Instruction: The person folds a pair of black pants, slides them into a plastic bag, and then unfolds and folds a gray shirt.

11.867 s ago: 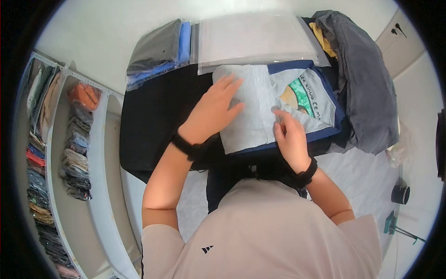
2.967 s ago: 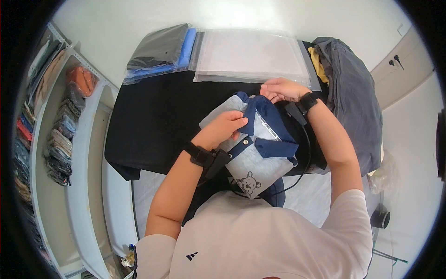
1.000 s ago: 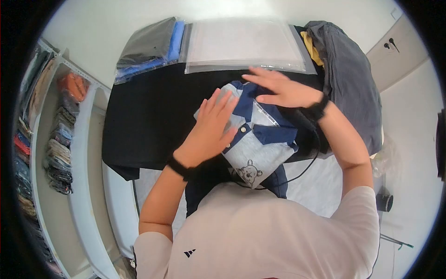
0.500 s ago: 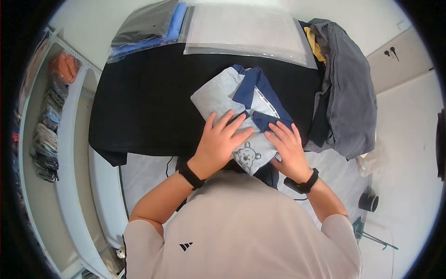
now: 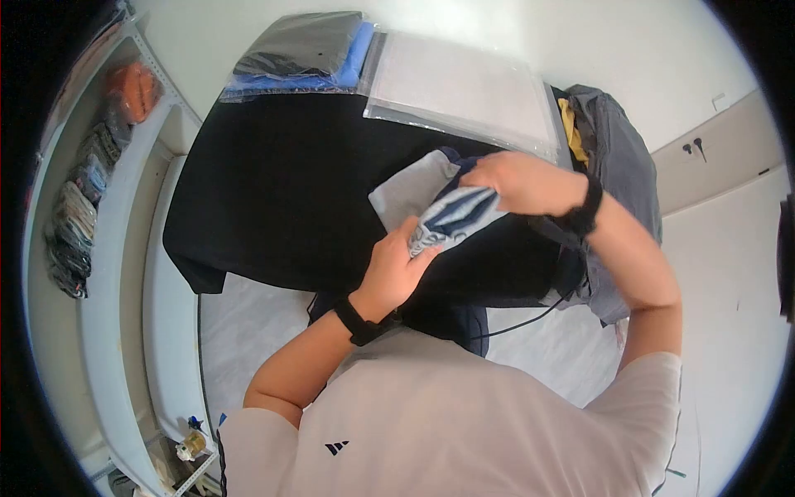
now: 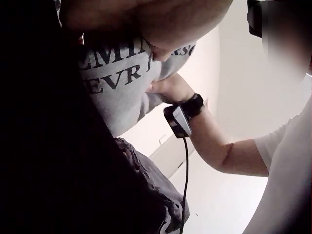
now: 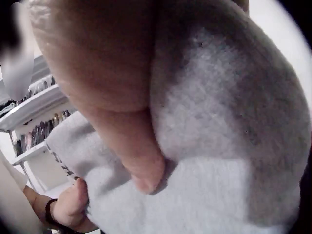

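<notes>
A folded polo shirt (image 5: 411, 190), light grey with navy parts, is raised off flat and bent over the black-covered table. My left hand (image 5: 391, 272) grips its near edge, thumb on top. At the far right side my right hand (image 5: 530, 184) holds the shirt with curled fingers, covering part of the navy collar. In the left wrist view, black lettering shows on the shirt's grey cloth (image 6: 114, 105), with the right hand (image 6: 170, 87) beyond it. In the right wrist view, the right thumb presses the grey cloth (image 7: 204, 190), and the left hand (image 7: 70, 207) pinches its edge.
Packed blue and dark garments (image 5: 302, 50) lie at the table's back left, beside a stack of clear plastic bags (image 5: 464, 91). A grey garment pile (image 5: 617, 157) covers the right end. Shelves of bagged clothes (image 5: 74, 224) stand left. A black cable (image 5: 526, 321) hangs near the front edge.
Both hands lay spread on the flat shirt half a second ago. Now they grip it and tilt it up; the right hand has moved to its far side. The bear print is mostly folded out of sight.
</notes>
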`<state>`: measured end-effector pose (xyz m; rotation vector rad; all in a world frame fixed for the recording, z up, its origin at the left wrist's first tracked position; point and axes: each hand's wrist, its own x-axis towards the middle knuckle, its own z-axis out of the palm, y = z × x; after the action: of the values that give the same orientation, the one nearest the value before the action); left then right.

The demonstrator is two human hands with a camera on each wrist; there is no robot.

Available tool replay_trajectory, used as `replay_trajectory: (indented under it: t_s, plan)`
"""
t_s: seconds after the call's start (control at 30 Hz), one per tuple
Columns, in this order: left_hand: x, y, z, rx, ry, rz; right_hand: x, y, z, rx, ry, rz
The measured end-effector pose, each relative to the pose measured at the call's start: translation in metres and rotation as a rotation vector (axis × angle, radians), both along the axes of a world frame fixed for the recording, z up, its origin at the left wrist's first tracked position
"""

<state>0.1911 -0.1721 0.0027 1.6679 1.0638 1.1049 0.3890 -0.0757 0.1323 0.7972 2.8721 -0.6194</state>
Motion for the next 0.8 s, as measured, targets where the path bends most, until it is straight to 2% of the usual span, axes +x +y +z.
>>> replay_trajectory:
  t_s: [0.03,0.1,0.13,0.17,0.27,0.3,0.37,0.4,0.43,0.5,0.57,0.63,0.7,0.77,0.8]
  plan:
    - [0.0,0.001,0.0,-0.099,-0.075,0.031,-0.004,0.024,-0.007,-0.087,-0.019,0.124]
    - [-0.001,0.004,0.0,-0.11,-0.091,0.056,-0.017,0.054,-0.023,0.001,0.042,0.33]
    - [-0.002,0.005,0.0,-0.16,-0.07,0.051,-0.027,0.064,-0.022,-0.068,-0.121,0.332]
    - [-0.004,0.006,0.001,-0.213,-0.049,0.045,-0.036,0.072,-0.022,-0.066,-0.127,0.344]
    - [-0.006,0.008,0.004,-0.225,-0.099,0.035,-0.052,0.092,-0.038,-0.471,-0.352,0.238]
    - [-0.006,0.009,0.005,-0.223,-0.104,0.02,-0.055,0.095,-0.04,-0.468,-0.357,0.247]
    - [-0.006,0.009,-0.001,-0.23,-0.091,0.015,-0.053,0.094,-0.045,-0.538,-0.477,0.108]
    - [-0.005,0.008,-0.003,-0.175,-0.094,0.021,-0.051,0.085,-0.043,-0.411,-0.342,0.108]
    - [-0.005,0.007,-0.003,-0.121,-0.097,0.025,-0.051,0.082,-0.04,-0.415,-0.345,0.108]
    - [-0.007,0.006,0.002,-0.143,-0.086,-0.012,-0.053,0.072,-0.026,-0.555,-0.471,-0.081]
    - [-0.015,0.007,0.005,-0.154,-0.067,-0.041,-0.04,0.063,-0.021,-0.559,-0.352,-0.052]
    - [-0.021,0.006,-0.004,-0.199,-0.227,0.002,-0.03,0.043,-0.005,-0.471,-0.292,-0.074]
    - [-0.024,0.003,-0.014,0.011,-0.442,0.315,-0.016,0.018,0.01,-0.366,-0.108,-0.217]
    - [-0.031,0.001,0.004,-0.026,-0.493,0.386,-0.007,-0.007,0.02,-0.212,0.159,-0.372]
    - [-0.031,0.002,0.011,-0.114,-0.544,0.267,-0.003,-0.018,0.016,-0.276,0.3,-0.522]
